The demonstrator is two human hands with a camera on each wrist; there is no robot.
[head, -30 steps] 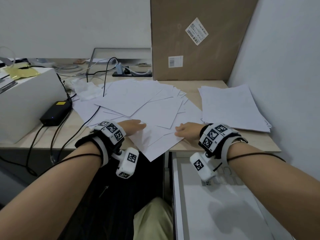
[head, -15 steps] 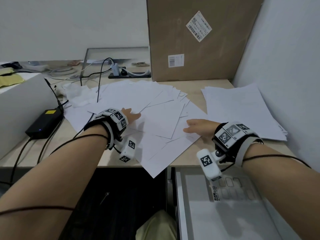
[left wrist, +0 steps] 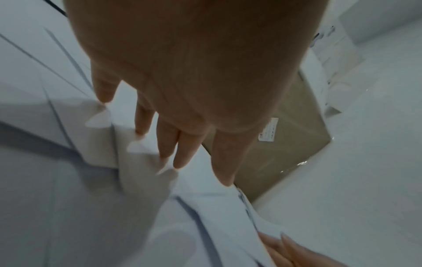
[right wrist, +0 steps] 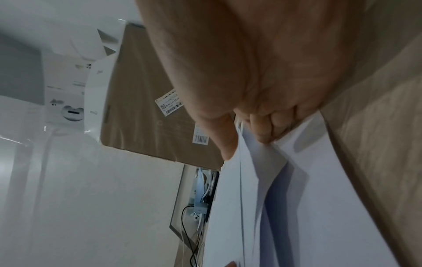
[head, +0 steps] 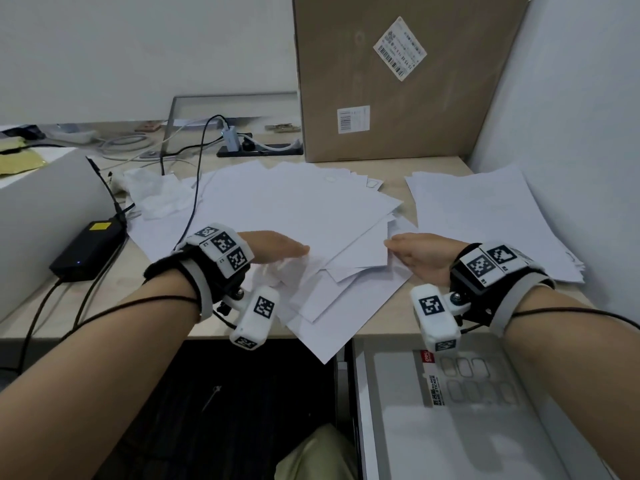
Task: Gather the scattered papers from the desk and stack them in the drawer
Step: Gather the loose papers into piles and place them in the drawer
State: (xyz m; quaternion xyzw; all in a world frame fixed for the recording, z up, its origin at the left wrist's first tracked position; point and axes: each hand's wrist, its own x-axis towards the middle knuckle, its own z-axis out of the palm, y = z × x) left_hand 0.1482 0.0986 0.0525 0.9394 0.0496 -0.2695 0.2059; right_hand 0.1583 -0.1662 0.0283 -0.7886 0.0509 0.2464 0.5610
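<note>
A: From the head view, where are the scattered papers point(head: 298, 216)?

B: Fanned over the middle of the counter point(head: 433, 168), the near sheets overhanging its front edge. The left hand point(head: 277, 249) and right hand point(head: 420, 254) flank the fan, edge-on and facing inward, which I read as squeezing the sheets into one pile. A tidier stack point(head: 485, 216) lies apart to the right, and the open drawer point(head: 433, 427) sits below the right wrist, close for the drop.

A: And the left wrist camera?

B: Blurred, but the left hand's fingers point(left wrist: 170, 142) are straight and spread, tips pressing into paper edges that buckle up against them. That hand is flat, gripping nothing.

A: The right wrist camera?

B: There the thumb point(right wrist: 224, 139) lies above several sheets and the curled fingers point(right wrist: 265, 128) below, so the right hand pinches the papers' edge, probably anchoring that side while the other pushes. A cardboard box point(right wrist: 141, 117) stands behind
</note>
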